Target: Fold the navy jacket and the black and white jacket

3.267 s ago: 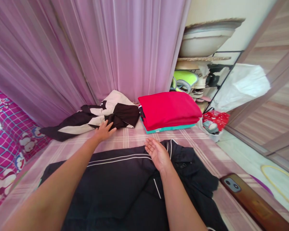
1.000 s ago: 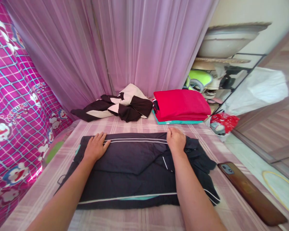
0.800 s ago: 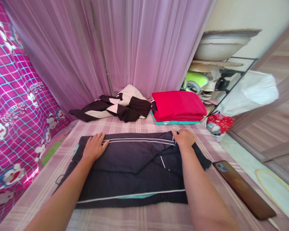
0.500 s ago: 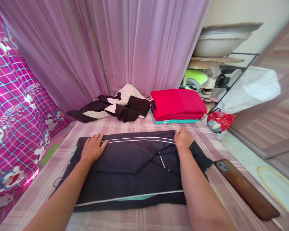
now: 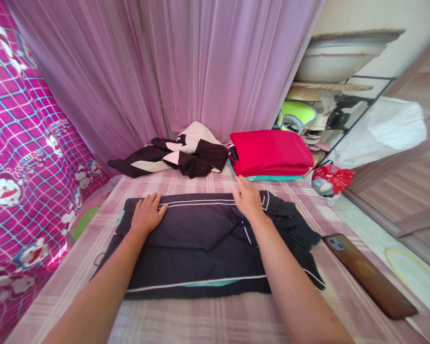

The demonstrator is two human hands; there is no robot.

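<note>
A dark garment with white piping (image 5: 200, 229) lies folded and spread lengthwise across the checked tabletop cloth. Teal fabric peeks out along its near edge and at its left end. My left hand (image 5: 147, 214) rests flat on its far left corner, fingers stretched out. Near the far edge, right of the middle, my right hand (image 5: 249, 196) lies over the double white stripe with its fingers extended. Both forearms cross over the garment and hide parts of it. Its right end is bunched and uneven.
Behind the garment lie a crumpled black-and-beige garment (image 5: 197, 150) and a folded stack with a red cloth (image 5: 272, 150) on top. A brown phone (image 5: 370, 277) with a cable lies at the right edge. Purple curtains (image 5: 200, 62) hang behind; a shelf with a large basin (image 5: 340, 62) stands right.
My right hand has let go of the far right part of the garment, opened and slid left along the far edge. My left hand stays on the left corner. The view shifted slightly.
</note>
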